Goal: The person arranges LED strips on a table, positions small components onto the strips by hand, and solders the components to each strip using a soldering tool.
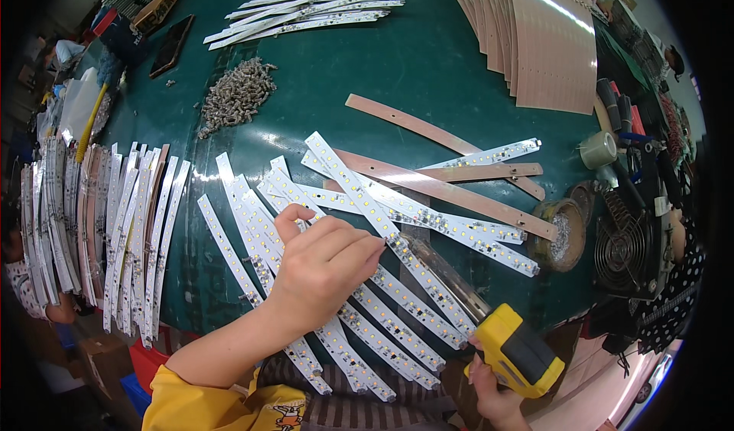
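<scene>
My left hand is closed, its curled fingertips at the middle of a white LED strip that lies slantwise over other strips. The fingertips' undersides are hidden, so anything small between them does not show. My right hand is wrapped round the yellow and black power screwdriver at the lower right. Its long clear and metal barrel points up and left, with the tip close beside the left fingertips. More LED strips fan out under and around my left hand, dotted with small yellow LEDs.
Bare copper-coloured strips cross LED strips at the right, near a tape roll and a small fan. A pile of small metal screws lies farther back. Stacked strips line the left edge; brown perforated sheets fill the far right.
</scene>
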`<state>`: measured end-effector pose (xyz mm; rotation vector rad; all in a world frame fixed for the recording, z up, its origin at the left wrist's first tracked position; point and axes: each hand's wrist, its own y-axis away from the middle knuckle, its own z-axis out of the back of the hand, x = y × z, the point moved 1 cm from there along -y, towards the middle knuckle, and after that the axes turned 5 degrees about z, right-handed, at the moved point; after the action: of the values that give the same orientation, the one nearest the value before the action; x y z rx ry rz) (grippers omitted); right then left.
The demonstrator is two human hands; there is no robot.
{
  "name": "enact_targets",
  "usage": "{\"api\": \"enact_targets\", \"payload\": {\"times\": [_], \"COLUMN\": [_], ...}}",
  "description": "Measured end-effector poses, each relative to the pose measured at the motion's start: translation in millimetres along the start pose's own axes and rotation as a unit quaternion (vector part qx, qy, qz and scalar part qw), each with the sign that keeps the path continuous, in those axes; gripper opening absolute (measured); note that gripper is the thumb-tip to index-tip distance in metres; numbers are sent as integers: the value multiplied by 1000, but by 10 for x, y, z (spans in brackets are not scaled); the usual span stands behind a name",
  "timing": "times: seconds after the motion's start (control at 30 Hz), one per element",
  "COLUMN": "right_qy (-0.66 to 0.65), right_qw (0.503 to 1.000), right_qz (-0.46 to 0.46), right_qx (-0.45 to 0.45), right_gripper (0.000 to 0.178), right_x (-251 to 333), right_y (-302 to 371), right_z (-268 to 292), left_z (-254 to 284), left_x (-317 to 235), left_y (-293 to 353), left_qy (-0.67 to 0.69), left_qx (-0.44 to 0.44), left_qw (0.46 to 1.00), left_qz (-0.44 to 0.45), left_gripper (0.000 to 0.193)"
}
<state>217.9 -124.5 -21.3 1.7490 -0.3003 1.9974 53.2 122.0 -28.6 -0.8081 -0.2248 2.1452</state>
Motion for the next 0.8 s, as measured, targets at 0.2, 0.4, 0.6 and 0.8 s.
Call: {"api": "enact_targets", "payload": {"times": [0.2,0.4,0.6,0.8], "right_qy": [-2,74,62,23], "right_qw": [1000,997,998,1000], "right_qz": [5,-8,13,-10], "right_qx": [18,11,9,-5], "right_gripper": [27,27,33,40], "right_x": [-46,5,-32,-71], "right_y": [5,-18,-44,-2], "right_z": [30,-3,-4,8], "left_z": [-5,-3,1,-3], "left_x": [3,13,20,23], "left_y": [4,7,17,22], "left_qy": [-8,20,36,48], "left_qx": [7,10,0,0], "left_qw": [1000,1000,999,998], "left_qz": [-6,16,26,29], "left_gripper": [21,17,17,17]}}
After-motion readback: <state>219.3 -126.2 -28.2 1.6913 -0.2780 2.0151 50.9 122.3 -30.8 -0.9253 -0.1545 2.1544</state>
